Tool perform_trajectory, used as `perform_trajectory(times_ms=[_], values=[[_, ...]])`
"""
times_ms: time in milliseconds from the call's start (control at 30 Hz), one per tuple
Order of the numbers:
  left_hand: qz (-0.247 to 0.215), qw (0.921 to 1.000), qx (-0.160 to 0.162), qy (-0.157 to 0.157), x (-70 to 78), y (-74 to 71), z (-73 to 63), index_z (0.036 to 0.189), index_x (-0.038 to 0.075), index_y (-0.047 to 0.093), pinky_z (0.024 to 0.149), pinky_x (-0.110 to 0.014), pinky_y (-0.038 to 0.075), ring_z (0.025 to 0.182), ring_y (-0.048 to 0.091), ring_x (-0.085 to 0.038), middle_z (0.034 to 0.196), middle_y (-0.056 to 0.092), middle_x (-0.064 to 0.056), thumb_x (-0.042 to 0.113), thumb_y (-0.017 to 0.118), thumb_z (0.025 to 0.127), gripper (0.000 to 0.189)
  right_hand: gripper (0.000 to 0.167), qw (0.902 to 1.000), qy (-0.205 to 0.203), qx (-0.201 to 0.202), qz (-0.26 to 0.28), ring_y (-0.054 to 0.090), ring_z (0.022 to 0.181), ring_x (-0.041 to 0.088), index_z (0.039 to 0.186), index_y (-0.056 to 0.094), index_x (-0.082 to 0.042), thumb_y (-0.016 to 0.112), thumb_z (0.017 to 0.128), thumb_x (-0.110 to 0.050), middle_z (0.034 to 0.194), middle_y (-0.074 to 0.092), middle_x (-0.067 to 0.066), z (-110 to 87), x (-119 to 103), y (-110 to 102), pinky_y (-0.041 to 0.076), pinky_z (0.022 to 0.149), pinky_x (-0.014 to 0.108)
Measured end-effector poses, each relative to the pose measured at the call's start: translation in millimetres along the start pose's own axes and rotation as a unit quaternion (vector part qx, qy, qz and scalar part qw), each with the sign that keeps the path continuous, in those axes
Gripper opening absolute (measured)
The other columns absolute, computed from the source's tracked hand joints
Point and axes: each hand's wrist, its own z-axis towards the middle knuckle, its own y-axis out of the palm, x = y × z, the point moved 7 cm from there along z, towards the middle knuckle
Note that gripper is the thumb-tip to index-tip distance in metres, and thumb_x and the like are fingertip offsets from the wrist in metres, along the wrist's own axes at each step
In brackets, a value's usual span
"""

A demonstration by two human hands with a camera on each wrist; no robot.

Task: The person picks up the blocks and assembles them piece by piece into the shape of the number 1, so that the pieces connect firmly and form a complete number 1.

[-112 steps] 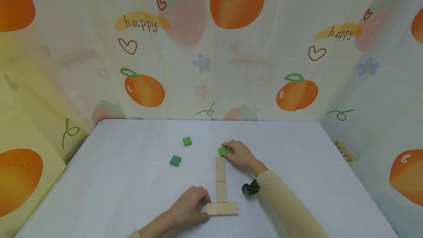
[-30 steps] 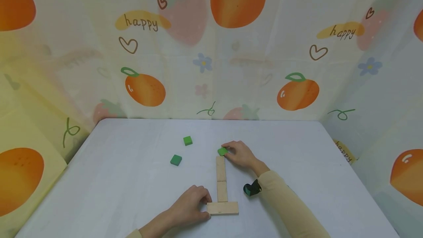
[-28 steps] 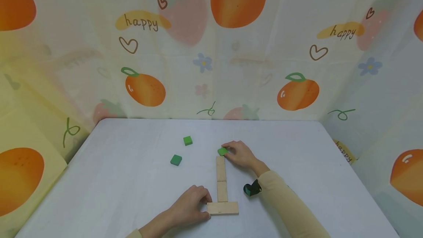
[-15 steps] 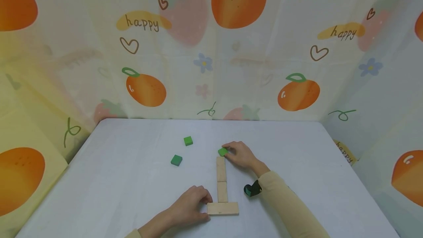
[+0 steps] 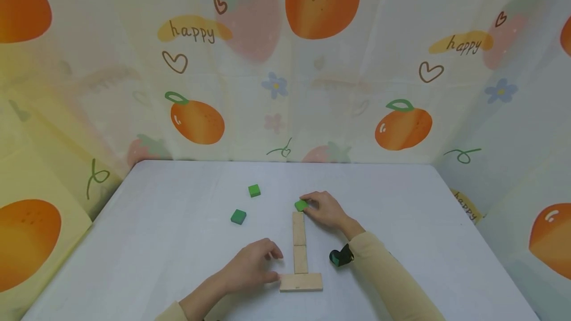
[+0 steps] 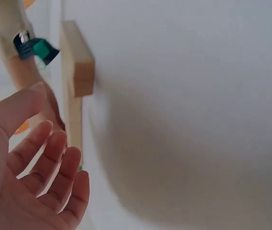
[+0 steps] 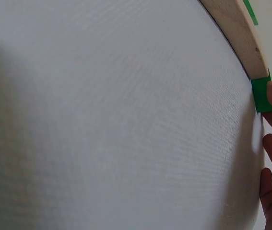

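Between thumb and finger, my right hand [image 5: 327, 210] pinches a small green block [image 5: 301, 205] at the far end of a row of wooden blocks. In the right wrist view the green block [image 7: 261, 94] touches the end of the wood. Two plain wooden blocks [image 5: 299, 241] lie end to end, and a wooden crosspiece block [image 5: 301, 283] lies across their near end. Just left of that crosspiece, my left hand [image 5: 252, 267] hovers with relaxed, spread fingers. The left wrist view shows the left hand [image 6: 40, 167] holding nothing, apart from the wooden crosspiece [image 6: 78, 62].
Two more green blocks lie to the left: a light one [image 5: 254, 190] farther back and a darker one [image 5: 238, 217] nearer. A black wrist camera [image 5: 341, 255] sits at my right sleeve. A printed cloth [image 5: 285, 88] hangs behind the white table [image 5: 156, 241].
My left hand has let go of the wooden crosspiece and drawn back slightly up and to the left. The right hand and its green block stay in place.
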Motion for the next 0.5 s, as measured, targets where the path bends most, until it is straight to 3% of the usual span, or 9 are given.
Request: perform_trajectory(times_ms=[233, 400, 500], values=[[0.012, 0.9967, 0.074, -0.034, -9.4, -29.5, -0.2, 0.099, 0.015, 0.061, 0.073, -0.029, 0.047, 0.091, 0.056, -0.015, 0.097, 0.061, 0.003, 0.025, 0.073, 0.077, 0.027, 0.030, 0.9999, -0.010, 0.003, -0.002, 0.059, 0.104, 0.022, 0.112, 0.064, -0.007, 0.065, 0.083, -0.017, 0.111, 0.066, 0.006, -0.3, -1.4, -0.3, 0.042, 0.091, 0.040], [0.025, 0.9871, 0.144, -0.065, -22.1, -49.1, -1.1, 0.097, 0.014, 0.063, 0.070, -0.030, 0.046, 0.090, 0.057, -0.015, 0.096, 0.062, 0.002, 0.024, 0.075, 0.074, 0.028, 0.030, 0.9999, -0.009, 0.008, 0.004, 0.059, 0.103, 0.022, 0.111, 0.065, -0.007, 0.066, 0.083, -0.017, 0.110, 0.066, 0.006, -1.0, -1.4, -1.1, 0.042, 0.090, 0.039], [0.026, 0.9813, 0.171, -0.085, -30.6, -58.3, -1.1, 0.096, 0.014, 0.063, 0.071, -0.030, 0.045, 0.090, 0.057, -0.015, 0.096, 0.063, 0.001, 0.023, 0.076, 0.073, 0.028, 0.030, 0.9999, -0.011, 0.009, 0.001, 0.059, 0.102, 0.022, 0.111, 0.065, -0.007, 0.066, 0.083, -0.017, 0.110, 0.066, 0.006, -1.2, -1.2, -0.8, 0.042, 0.090, 0.039]])
